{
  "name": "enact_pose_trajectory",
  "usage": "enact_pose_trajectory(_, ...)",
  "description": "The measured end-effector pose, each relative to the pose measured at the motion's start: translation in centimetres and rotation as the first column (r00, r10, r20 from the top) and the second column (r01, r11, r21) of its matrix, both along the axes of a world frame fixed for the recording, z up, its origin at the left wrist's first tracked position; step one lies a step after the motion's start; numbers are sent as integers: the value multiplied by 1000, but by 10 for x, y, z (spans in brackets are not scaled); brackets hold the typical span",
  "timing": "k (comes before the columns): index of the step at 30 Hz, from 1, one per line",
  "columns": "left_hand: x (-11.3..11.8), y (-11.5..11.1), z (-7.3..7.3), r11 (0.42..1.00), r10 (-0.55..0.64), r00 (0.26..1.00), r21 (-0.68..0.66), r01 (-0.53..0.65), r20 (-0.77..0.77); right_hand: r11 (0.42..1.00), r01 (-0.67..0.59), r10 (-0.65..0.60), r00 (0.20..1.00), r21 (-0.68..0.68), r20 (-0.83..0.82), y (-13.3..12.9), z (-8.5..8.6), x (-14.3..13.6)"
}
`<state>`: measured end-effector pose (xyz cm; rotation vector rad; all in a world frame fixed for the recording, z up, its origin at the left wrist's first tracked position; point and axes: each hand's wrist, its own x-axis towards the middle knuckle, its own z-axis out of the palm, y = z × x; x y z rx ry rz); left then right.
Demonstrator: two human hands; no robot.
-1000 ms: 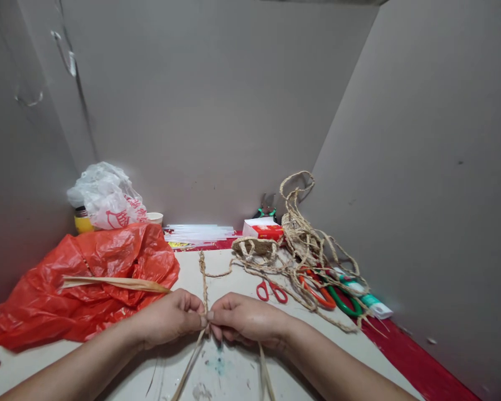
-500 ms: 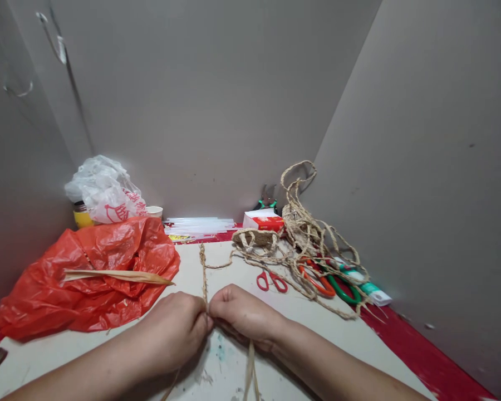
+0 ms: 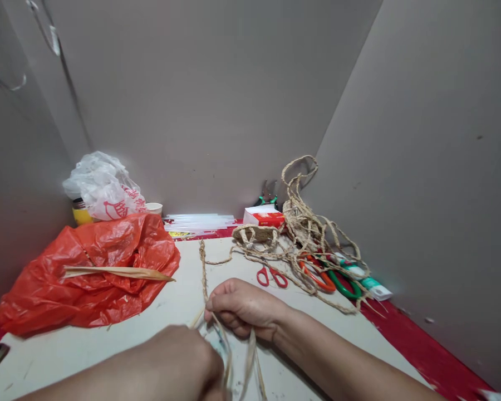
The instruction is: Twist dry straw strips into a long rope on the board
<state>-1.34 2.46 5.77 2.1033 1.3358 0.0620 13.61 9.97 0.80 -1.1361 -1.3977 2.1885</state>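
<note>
A thin braided cord (image 3: pixel 204 273) of tan plant fibre runs down the pale board (image 3: pixel 183 309). My right hand (image 3: pixel 244 306) pinches the cord's lower end between thumb and fingers. Loose flat fibre strands (image 3: pixel 249 362) hang from beneath it toward the front edge. Lower and to the left, my left hand (image 3: pixel 192 359) is blurred, back upward, its fingers curled down out of sight beside the strands. A strand runs between the two hands. Whether the left fingers grip anything is hidden.
At left, a crumpled red plastic bag (image 3: pixel 96 301) bears a dry husk strip (image 3: pixel 121 272). Tangled braided rope (image 3: pixel 304 223), red-handled scissors (image 3: pixel 271 277), orange (image 3: pixel 319 277) and green handles (image 3: pixel 345 287), and a small red-and-white box (image 3: pixel 265 217) are at back right. Grey walls surround the board.
My left hand has pulled away from the pinch point, down toward the front, and loose strands now show between the hands. My right hand stays at the cord's end.
</note>
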Motion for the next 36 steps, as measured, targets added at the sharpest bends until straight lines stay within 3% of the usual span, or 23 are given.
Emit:
enact_pose_trajectory(2, -9, 15, -2, 991, 118, 988, 51, -124, 99, 1000, -10, 10, 1000, -13, -26, 2, 1, 2)
enact_pose_trajectory(4, -15, 35, -13, 921, 327, 870, 83, -381, 369, 1000, -28, 28, 998, -3, -52, 3, 2, 4)
enact_pose_trajectory(5, -17, 44, -21, 911, 376, 802, -27, -412, 464, 999, -37, 38, 997, 8, -63, 4, 2, 4)
enact_pose_trajectory(6, -18, 53, -28, 888, 457, 724, -217, -406, 517, 999, -45, 47, 996, 21, -71, 4, 2, 5)
enact_pose_trajectory(8, -19, 63, -40, 786, 586, 623, -550, -281, 518, 998, -46, 50, 996, 48, -75, 5, 2, 6)
enact_pose_trajectory(10, -18, 65, -46, 682, 647, 591, -713, -164, 483, 995, -56, 62, 996, 77, -69, 6, 2, 6)
enact_pose_trajectory(11, -17, 64, -47, 666, 647, 590, -735, -128, 483, 993, -66, 72, 996, 97, -59, 6, 2, 7)
enact_pose_trajectory(15, -16, 57, -41, 678, 612, 628, -727, -104, 481, 974, -105, 95, 994, 200, 56, 7, 2, 8)
enact_pose_trajectory(20, -19, 56, -39, 773, 518, 701, -619, -139, 490, 943, -159, 116, 980, 291, 161, 5, 5, 9)
enact_pose_trajectory(25, -20, 58, -43, 811, 465, 769, -560, -170, 439, 820, -265, 78, 930, 507, 359, -3, 11, 8)
enact_pose_trajectory(31, -19, 58, -47, 836, 444, 795, -510, -203, 413, 689, -418, -15, 809, 592, 588, -4, 17, 15)
enact_pose_trajectory(33, -18, 58, -49, 855, 431, 794, -475, -208, 429, 689, -436, 9, 804, 579, 595, -2, 19, 15)
enact_pose_trajectory(36, -17, 57, -50, 871, 424, 772, -446, -204, 474, 744, -432, 99, 826, 510, 555, -6, 23, 11)
